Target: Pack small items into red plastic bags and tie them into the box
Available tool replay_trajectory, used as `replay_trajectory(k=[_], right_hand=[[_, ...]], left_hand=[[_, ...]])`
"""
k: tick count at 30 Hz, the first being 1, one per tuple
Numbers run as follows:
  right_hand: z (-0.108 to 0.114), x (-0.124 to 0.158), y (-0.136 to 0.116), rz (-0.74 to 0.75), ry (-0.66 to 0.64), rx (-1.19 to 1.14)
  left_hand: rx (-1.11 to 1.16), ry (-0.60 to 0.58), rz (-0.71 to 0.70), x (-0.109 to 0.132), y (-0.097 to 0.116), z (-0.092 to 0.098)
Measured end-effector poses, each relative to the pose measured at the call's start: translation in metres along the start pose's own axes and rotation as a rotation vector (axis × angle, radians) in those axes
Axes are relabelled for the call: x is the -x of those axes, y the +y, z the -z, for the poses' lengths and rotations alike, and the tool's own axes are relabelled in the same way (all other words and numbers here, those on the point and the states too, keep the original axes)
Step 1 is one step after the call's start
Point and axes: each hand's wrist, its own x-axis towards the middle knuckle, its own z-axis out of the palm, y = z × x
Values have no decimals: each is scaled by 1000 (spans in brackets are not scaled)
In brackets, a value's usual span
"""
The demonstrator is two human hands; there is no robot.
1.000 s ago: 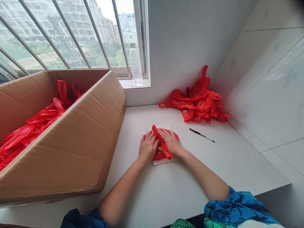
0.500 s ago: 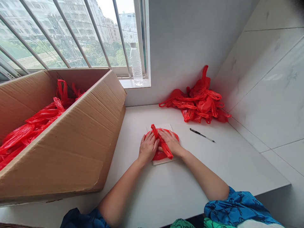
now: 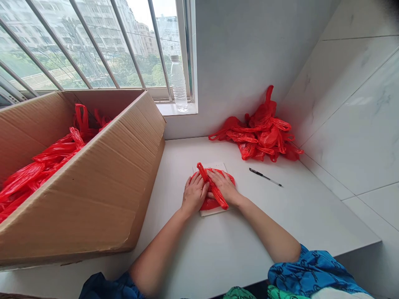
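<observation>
A red plastic bag (image 3: 218, 195) lies bunched on a flat white pad or board (image 3: 221, 166), its twisted middle sticking up between my hands. My left hand (image 3: 193, 194) presses flat on the bag's left side, fingers stretched out. On the right side, my right hand (image 3: 225, 187) rests with its fingers extended over the plastic. Both palms are hidden, and most of the pad is covered by the bag. A black-capped pen (image 3: 265, 177) lies to the right of my right hand.
A large cardboard box (image 3: 124, 174) on the left holds many red plastic bags (image 3: 28, 176). More red bags (image 3: 264, 137) are heaped against the back wall. A clear water bottle (image 3: 178, 85) stands on the sill of the barred window. The white table (image 3: 249, 232) ends at the front right.
</observation>
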Motion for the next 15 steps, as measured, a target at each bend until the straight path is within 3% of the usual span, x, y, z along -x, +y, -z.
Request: replay_trajectory(k=[15], right_hand=[[-2,0,0,-9,18,28]], left_hand=[[13,-22,12,-2,-2,0]])
